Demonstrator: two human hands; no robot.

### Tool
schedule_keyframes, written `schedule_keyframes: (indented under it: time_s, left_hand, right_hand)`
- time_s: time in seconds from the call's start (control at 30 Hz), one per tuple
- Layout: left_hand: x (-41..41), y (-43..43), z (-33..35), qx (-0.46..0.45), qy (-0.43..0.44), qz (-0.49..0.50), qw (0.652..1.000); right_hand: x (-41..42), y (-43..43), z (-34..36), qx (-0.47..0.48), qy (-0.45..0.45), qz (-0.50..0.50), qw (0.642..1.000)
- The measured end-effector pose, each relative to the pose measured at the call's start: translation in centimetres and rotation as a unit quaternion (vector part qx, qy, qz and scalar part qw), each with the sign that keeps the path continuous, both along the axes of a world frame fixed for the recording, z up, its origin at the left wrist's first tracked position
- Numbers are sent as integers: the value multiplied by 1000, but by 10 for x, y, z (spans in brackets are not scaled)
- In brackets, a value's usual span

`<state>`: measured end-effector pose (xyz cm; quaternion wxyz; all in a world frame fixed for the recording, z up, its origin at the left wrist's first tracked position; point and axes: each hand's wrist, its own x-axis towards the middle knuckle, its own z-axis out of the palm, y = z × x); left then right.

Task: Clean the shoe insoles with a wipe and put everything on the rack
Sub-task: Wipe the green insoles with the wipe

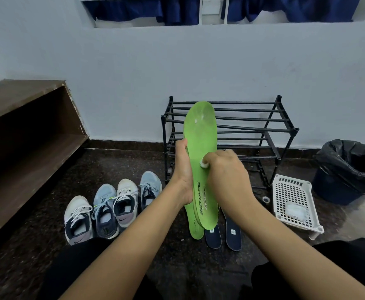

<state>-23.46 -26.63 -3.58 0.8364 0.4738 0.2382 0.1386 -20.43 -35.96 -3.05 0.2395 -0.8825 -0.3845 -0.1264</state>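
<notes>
Facing a big brown wooden step (pixel 25 126) on the left and, dead ahead, a black rack (pixel 242 103) of bare bars, standing on the dark speckled floor against the pale wall. To the right of it, a bin (pixel 350 169) lined with a black bag, and just in front of that a white slotted basket (pixel 289 191) on the floor. Left of centre, four sneakers (pixel 126 200) lined up side by side, toes toward the wall. Now the action: holding a long green insole (pixel 201 131) upright in front of the rack, toe end up with pale smears near the tip, printed heel end down. Beneath it on the floor, a second green insole (pixel 195 231), partly hidden, and just right of that two navy insoles (pixel 233 234) lying side by side. Clamping the raised insole along its left edge with the left grip (pixel 183 169), fingers curled round it. Pressing at its middle with the right grip (pixel 227 172), fingers bunched round the cloth. Over in the basket, a white wad (pixel 293 210). And smallest of all, the white wipe (pixel 203 164), pinched in that right grip and touching the green surface.
</notes>
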Motion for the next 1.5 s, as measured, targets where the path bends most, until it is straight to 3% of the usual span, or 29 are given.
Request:
schedule_keyframes:
  time_s: [0.17,0.3,0.47,0.73,0.9,1.07,1.33,1.5]
  left_hand:
    - [4,-8,-1,4,-20,-45,999]
    - [2,-5,-1,2,-13,-29,1000]
    - [3,3,4,-2,2,18,1000]
    - [4,-15,3,24,-13,-53,998]
    - [2,-9,1,4,-11,-41,999]
    - [1,0,3,-12,-5,2,1000]
    - [0,-21,2,-1,-9,-54,999]
    - [1,-14,5,-20,-16,-31,999]
  right_hand:
    - [21,-3,6,28,-9,-46,998]
    - [6,1,-2,-7,-79,-42,996]
    - [-12,0,-8,-46,-80,2,996]
    - [29,-5,3,29,-43,-68,996]
    - [6,-3,1,2,-120,-50,991]
    - [-10,0,-11,12,-85,11,996]
    - [23,-3,1,26,-38,-64,997]
    - [10,-1,-2,57,-30,-36,997]
